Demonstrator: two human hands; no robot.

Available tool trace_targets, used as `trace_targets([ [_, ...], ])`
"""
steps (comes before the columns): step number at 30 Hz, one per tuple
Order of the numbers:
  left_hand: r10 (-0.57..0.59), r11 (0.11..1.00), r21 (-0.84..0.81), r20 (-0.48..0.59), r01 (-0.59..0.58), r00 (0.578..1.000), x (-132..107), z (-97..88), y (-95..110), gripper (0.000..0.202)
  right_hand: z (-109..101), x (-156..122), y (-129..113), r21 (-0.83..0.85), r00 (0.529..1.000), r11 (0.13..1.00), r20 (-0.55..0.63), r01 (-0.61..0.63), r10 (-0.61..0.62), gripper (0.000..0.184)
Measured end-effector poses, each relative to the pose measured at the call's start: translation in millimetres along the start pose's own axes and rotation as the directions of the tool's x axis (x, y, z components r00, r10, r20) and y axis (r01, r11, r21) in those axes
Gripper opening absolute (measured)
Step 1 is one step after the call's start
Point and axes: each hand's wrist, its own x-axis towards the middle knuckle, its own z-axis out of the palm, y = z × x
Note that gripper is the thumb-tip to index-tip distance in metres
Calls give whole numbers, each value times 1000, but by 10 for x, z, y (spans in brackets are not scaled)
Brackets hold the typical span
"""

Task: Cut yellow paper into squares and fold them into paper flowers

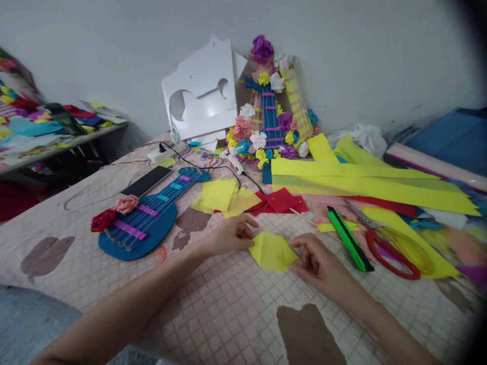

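Note:
A small piece of yellow crepe paper (273, 252) is stretched between my two hands, just above the table. My left hand (233, 234) pinches its left corner, while my right hand (315, 259) grips the right corner between thumb and fingers. Beyond my hands lie a stack of yellow paper squares (222, 195) and several red paper squares (283, 201). A thin wooden stick (302, 217) pokes out by the red squares. Right of my right hand are a green box cutter (350, 239) and scissors (391, 253) with red and yellow handles.
A blue paper guitar (152, 218) with roses lies at left beside a black phone (146, 181). A white glue gun (233, 159) and its cord sit behind. Decorated guitars (272, 116) and a white foam board (201, 91) lean on the wall. Long yellow strips (361, 180) cover the right.

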Motion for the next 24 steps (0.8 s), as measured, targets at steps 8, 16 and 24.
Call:
trace_targets([
  [8, -20, 1000, 19, -108, 22, 994, -7, 25, -3, 35, 7, -1, 30, -39, 997, 996, -30, 75, -76, 34],
  [16, -172, 960, -231, -51, 156, 984, 18, -33, -6, 39, 39, 8, 32, -155, 991, 980, -30, 121, -127, 33],
  [24, -252, 919, -324, -50, 223, 966, 4, -28, 37, 40, 70, 11, 13, -282, 975, 938, -28, 204, -220, 23],
])
